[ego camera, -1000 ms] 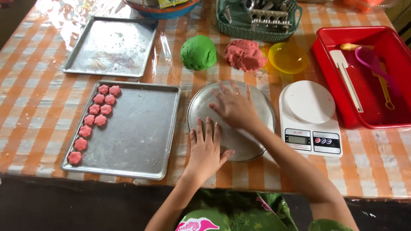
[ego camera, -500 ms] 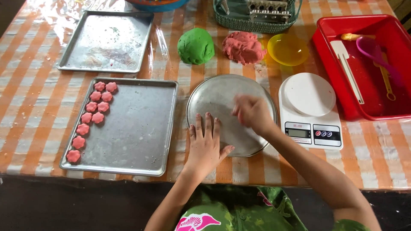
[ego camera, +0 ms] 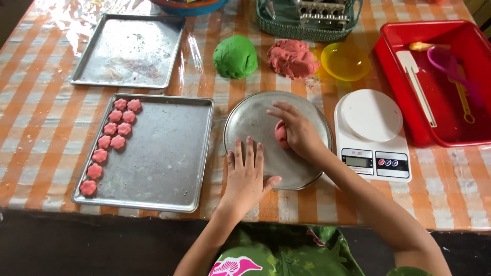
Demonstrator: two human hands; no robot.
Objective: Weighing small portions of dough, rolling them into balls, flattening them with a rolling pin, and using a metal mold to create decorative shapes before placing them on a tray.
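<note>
Fingers (ego camera: 286, 115) of the right hand (ego camera: 299, 134) curl around a pink dough ball (ego camera: 281, 134) on the round plate (ego camera: 255, 120); left hand (ego camera: 246, 171) spread flat on its rim. Hard pressing could smear the dough.

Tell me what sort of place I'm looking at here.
Likely a home kitchen table set up for making sweets or cookies: a checked tablecloth, a baking tray of pink flower-shaped pieces, a kitchen scale, and balls of green dough and pink dough.
</note>
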